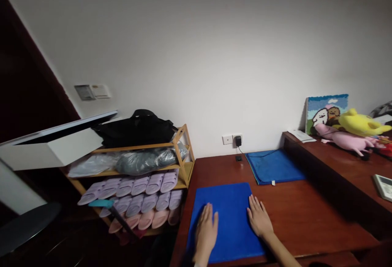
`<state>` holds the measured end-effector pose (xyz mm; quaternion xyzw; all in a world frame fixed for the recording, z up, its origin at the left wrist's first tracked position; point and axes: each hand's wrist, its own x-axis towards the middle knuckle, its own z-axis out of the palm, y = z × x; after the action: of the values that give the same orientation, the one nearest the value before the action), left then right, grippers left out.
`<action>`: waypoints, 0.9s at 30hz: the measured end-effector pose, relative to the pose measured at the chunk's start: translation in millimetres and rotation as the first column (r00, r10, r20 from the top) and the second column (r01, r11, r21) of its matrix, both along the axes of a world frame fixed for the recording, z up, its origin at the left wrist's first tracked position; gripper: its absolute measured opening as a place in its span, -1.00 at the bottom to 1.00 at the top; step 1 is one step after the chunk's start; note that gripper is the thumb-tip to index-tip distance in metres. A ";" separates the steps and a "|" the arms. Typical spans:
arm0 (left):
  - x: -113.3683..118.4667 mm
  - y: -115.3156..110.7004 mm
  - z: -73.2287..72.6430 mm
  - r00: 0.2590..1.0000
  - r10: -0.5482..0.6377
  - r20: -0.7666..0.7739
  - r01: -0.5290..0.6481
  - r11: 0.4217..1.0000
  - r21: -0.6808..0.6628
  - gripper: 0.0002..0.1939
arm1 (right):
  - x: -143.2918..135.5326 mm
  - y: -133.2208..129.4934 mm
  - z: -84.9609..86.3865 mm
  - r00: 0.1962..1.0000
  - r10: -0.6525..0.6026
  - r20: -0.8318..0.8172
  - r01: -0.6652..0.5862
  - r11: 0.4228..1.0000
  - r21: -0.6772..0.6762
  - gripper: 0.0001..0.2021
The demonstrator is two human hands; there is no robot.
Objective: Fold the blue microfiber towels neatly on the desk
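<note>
A bright blue cloth (231, 222) lies flat on the reddish-brown wooden desk (306, 214), close to its left side. My left hand (206, 230) rests on the left part of the cloth, fingers stretched forward and the thumb apart. At the cloth's right edge lies my right hand (259, 218), palm down with its fingers extended, partly on the cloth and partly over the wood. Neither hand grips anything. Farther back on the desk is a second, darker blue cloth (275, 167), folded, with a small white tag at its front edge.
Left of the desk stands a wooden rack (183, 156) with several purple slippers (153, 183), a black bag (137, 130) and an open white box (52, 148). A plugged-in adapter (238, 140) sits on the wall. Plush toys (346, 138) lie on the raised right surface.
</note>
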<state>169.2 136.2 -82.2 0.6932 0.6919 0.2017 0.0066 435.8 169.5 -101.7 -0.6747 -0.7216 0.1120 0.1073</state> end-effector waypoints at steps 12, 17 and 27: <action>107.1 36.8 -14.5 0.935 -0.351 -0.037 0.342 0.927 -0.153 -0.30 | 1.8 -0.3 -1.2 0.999 0.014 0.037 -0.013 1.000 -0.019 -0.34; 18.1 37.6 -16.8 0.975 -0.172 -0.137 0.151 0.977 -0.152 -0.32 | 1.8 0.0 -5.2 1.000 0.003 0.012 -0.003 1.000 0.021 -0.33; -75.1 36.8 -32.7 0.987 -0.061 -0.149 0.042 0.991 -0.126 -0.34 | 3.4 6.7 -17.2 0.999 -0.013 0.039 0.012 1.000 0.005 -0.32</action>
<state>94.1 173.0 -115.0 0.7224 0.6834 0.1053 0.0015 439.2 176.2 -118.8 -0.6810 -0.7196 0.0966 0.0956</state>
